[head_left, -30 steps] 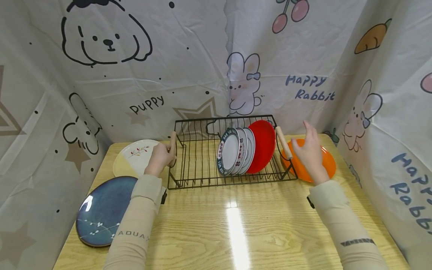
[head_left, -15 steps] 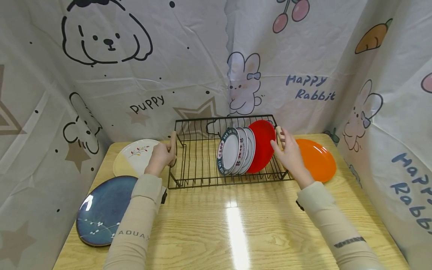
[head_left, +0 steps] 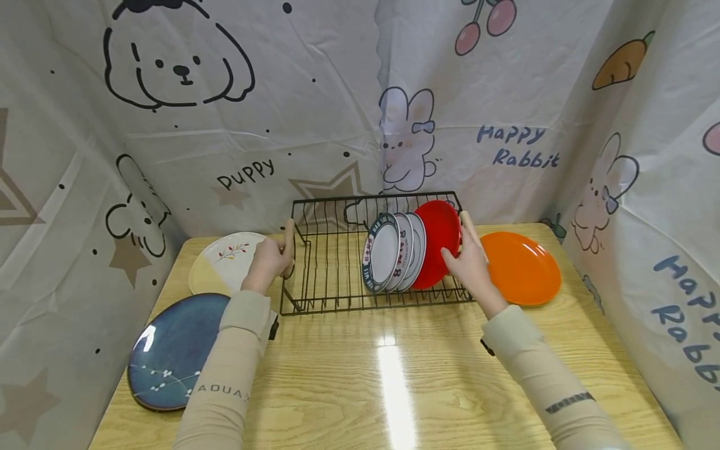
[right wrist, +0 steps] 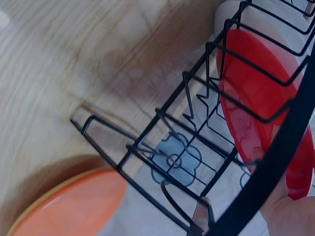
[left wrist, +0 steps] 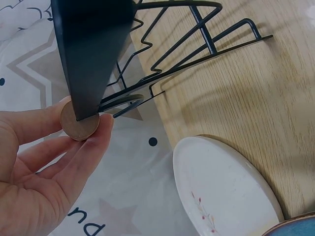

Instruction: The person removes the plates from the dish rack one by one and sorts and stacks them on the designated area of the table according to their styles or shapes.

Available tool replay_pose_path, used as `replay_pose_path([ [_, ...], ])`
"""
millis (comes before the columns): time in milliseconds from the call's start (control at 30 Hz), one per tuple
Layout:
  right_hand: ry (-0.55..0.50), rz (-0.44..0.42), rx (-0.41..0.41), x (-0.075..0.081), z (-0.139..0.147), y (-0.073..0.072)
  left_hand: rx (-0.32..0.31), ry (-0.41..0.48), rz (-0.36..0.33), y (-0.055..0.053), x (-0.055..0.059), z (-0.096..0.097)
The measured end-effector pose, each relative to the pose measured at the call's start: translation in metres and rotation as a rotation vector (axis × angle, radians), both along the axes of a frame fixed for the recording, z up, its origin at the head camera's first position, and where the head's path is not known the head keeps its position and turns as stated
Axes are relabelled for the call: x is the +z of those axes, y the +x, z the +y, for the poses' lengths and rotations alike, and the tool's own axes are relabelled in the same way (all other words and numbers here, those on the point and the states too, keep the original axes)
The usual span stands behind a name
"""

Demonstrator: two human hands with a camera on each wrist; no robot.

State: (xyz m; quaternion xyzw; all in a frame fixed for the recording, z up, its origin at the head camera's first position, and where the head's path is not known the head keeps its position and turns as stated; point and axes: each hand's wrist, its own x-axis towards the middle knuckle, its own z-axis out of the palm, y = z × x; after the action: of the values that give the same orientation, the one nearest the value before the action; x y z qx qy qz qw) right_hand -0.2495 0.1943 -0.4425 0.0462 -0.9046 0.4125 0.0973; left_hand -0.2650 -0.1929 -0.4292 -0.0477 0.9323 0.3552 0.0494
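One wire rack (head_left: 388,307), its long axis running along the far edge of the desk (head_left: 326,381), stands between your left hand (head_left: 265,262), gripping the left handle (head_left: 289,236), and your right hand (head_left: 472,270), straddling the right handle (head_left: 470,226), where I cannot tell whether it grips.

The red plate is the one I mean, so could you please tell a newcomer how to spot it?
Toward the back of the table stands a black rack. In its right half is a row of plates, and the red plate is the rightmost. It is plain red, while the others in the row are mostly white.
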Motion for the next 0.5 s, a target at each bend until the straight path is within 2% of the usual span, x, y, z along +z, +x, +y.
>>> replay_pose_path([
  [133,-0.079,-0.062,-0.002,-0.0018,-0.0046,0.0011,0.0,-0.007,0.004,0.0003,0.0,-0.0003],
  [267,-0.084,-0.133,-0.044,-0.0046,-0.008,0.0005,0.013,0.012,-0.003,0.0009,-0.0002,0.0002],
  [500,-0.061,-0.127,-0.065,-0.009,-0.0107,0.0003,0.026,0.014,-0.019,0.0009,-0.0007,0.0006],
])
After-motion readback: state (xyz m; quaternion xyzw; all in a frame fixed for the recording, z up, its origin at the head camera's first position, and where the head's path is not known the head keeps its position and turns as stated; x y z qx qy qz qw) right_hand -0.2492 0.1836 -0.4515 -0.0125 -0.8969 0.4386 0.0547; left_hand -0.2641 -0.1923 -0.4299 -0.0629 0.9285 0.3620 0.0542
